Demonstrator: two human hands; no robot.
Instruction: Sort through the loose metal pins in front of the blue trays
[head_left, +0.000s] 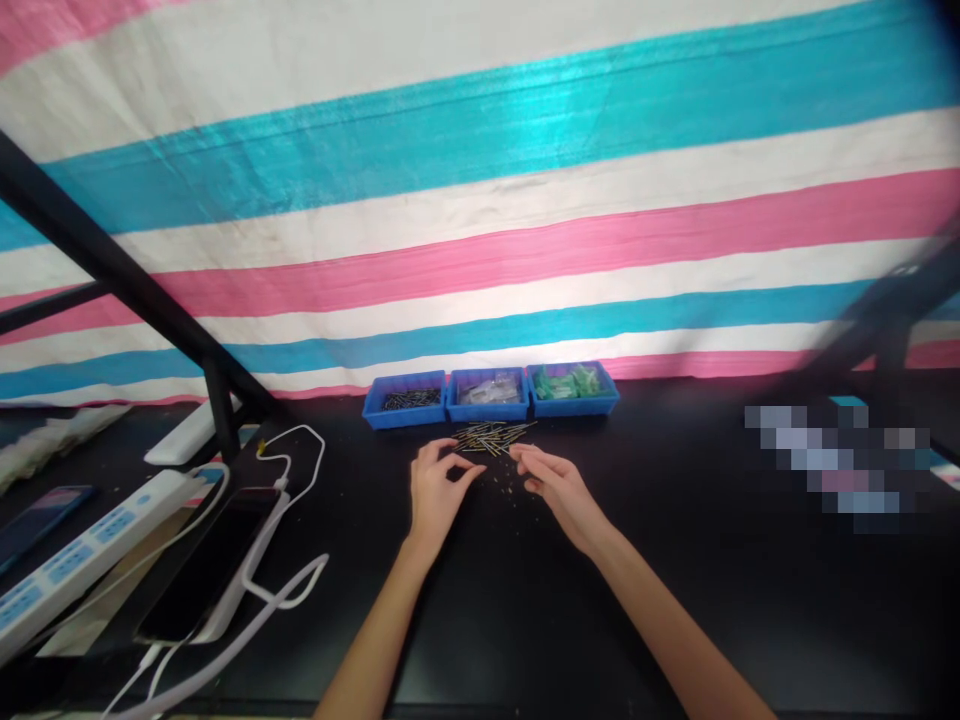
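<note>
While both hands [436, 492] [561, 490] are beside thin rods [491, 437]; blue bins [489, 411] stand behind

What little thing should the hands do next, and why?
Maybe the right hand should slide one thin piece out of the loose pile. Its fingertips are right beside the pile, and the pieces lie crisscrossed, so taking just one seems easiest. I can't tell whether those fingertips already hold something.
</note>
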